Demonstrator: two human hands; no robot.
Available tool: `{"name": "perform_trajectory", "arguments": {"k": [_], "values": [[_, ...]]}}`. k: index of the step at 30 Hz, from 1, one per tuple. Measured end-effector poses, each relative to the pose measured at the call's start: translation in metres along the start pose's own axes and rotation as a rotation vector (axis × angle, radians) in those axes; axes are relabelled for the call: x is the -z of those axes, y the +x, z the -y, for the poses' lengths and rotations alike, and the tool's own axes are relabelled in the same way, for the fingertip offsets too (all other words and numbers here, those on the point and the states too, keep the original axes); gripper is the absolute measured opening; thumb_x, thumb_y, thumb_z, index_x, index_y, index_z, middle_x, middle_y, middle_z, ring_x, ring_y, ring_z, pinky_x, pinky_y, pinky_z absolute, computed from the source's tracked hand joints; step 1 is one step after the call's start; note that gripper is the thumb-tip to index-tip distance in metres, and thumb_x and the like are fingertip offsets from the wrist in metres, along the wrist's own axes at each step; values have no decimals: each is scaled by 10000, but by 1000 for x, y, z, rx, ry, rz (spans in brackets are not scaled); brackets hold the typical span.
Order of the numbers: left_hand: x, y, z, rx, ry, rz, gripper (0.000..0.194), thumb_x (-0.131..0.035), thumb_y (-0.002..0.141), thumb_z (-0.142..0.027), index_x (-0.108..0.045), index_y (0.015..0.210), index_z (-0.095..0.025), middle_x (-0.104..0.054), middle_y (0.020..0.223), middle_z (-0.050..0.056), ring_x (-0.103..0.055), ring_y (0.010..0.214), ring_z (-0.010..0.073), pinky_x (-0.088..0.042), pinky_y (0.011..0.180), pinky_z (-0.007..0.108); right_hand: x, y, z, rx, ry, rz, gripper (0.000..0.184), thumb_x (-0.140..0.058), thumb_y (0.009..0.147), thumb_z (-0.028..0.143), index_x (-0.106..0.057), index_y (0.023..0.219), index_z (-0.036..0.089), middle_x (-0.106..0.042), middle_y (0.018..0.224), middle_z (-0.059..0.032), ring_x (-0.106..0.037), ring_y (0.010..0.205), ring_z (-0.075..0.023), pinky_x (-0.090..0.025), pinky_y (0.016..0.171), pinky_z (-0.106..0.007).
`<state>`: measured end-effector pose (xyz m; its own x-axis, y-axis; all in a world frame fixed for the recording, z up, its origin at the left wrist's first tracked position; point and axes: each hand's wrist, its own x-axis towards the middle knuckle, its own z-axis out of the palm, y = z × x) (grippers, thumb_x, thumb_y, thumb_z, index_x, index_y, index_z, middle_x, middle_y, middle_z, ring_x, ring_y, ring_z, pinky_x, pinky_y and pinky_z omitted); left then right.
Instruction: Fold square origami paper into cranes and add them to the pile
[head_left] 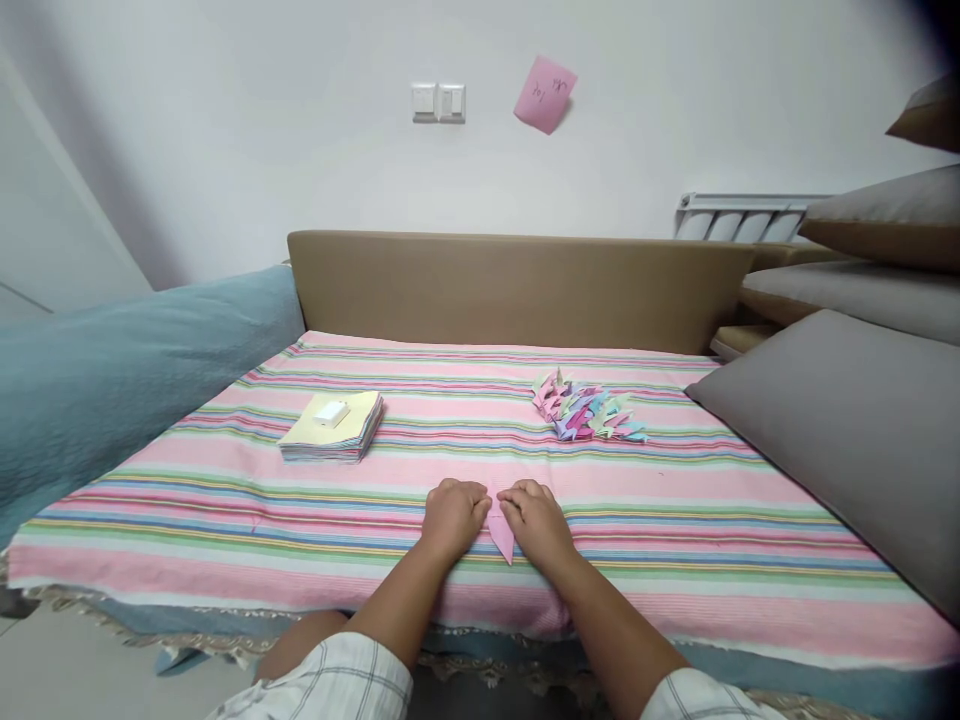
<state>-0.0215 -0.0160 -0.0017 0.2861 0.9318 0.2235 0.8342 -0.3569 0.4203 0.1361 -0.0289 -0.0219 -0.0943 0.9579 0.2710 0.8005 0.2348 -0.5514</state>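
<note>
A small folded piece of pink paper point(501, 535) lies on the striped cloth point(225, 510) near the front edge. My left hand point(452, 517) rests curled at its left side, fingers pressed down on the paper. My right hand point(538, 522) is curled at its right side, fingertips pinching the same paper. Most of the paper is hidden between the two hands; only its pointed lower tip shows.
A stack of coloured paper squares point(334, 430) with a small white object point(331, 412) on top lies at the left. A pile of several folded paper shapes point(585, 408) sits farther back right. Grey cushions point(847, 420) line the right, a blue blanket point(112, 370) the left.
</note>
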Motion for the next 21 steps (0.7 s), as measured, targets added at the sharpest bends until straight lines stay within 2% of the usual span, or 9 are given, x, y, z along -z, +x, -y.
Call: {"name": "perform_trajectory", "arguments": {"k": [5,12,16,21], "values": [[0,1,-1,-45,32,24,184,-531,814,-263,-711,776,-267,-706,992,-13,-588,905,181,-392,862,329,-1,0,1,-4,-5,-10,193,-539,827,234,-694,942,252,-608,987,-53,-507,935,-202,-392,844,-301],[2,1,-1,-92,70,57,149,-574,801,-264,-710,743,-270,-698,1018,9,-573,904,216,-396,824,360,-1,0,-1,-17,-5,-8,203,-546,818,222,-695,952,254,-607,993,-57,-505,947,-204,-394,846,-305],[5,1,-2,-107,55,100,114,-611,780,-243,-715,800,-287,-690,1046,5,-570,933,217,-401,835,361,-1,-1,0,-33,-18,-9,203,-547,827,250,-700,959,265,-592,1016,-62,-493,967,-210,-384,862,-321],[5,-4,-4,-82,77,58,134,-627,764,-237,-701,867,-281,-698,980,23,-563,940,242,-408,808,375,-1,-4,1,-81,-90,-2,194,-545,833,290,-707,937,309,-559,1119,-56,-455,1047,-246,-378,826,-368]]}}
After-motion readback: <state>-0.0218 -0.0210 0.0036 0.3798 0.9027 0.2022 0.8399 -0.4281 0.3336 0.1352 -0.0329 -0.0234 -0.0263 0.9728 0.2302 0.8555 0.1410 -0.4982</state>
